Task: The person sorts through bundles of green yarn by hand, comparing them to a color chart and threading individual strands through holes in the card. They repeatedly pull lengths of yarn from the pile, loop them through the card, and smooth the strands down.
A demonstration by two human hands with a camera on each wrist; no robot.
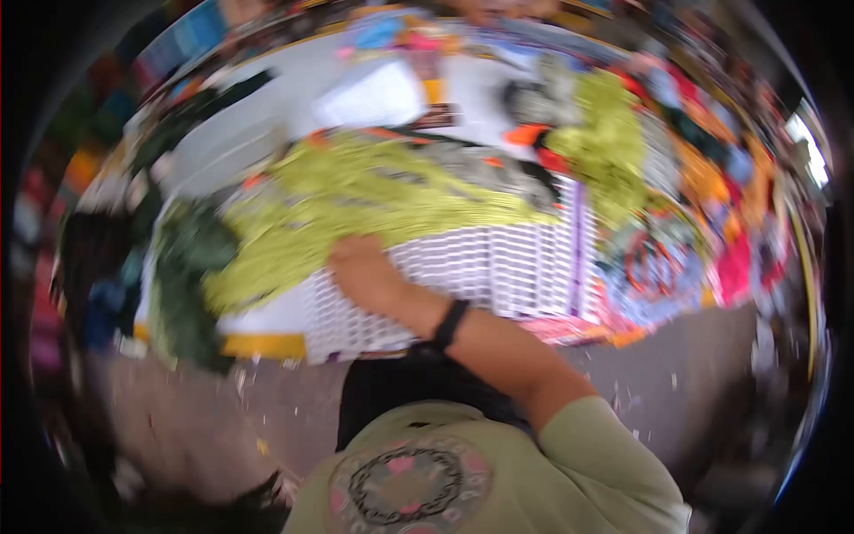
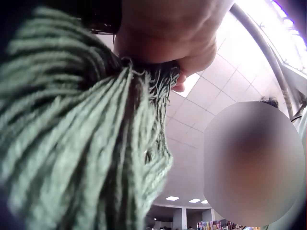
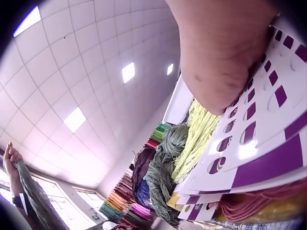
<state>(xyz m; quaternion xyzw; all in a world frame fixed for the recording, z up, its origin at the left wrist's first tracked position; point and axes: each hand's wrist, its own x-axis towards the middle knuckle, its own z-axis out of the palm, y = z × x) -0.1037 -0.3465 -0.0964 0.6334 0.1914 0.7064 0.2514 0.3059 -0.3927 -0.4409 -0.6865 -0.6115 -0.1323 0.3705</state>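
My left hand is raised and grips a green skein of thread at its top; the strands hang down in a thick bundle. The right wrist view shows this raised left hand at the far left, with the skein trailing below it. In the head view it is out of sight. My right hand, a black band at its wrist, is low on white punched cards with purple marks, beside yellow-green threads. Its fingers are blurred there and hidden in the right wrist view.
A dark green skein hangs over the table's front left edge. More yellow-green thread and multicoloured bundles lie at the right. White paper is at the back. Coloured thread racks stand beyond.
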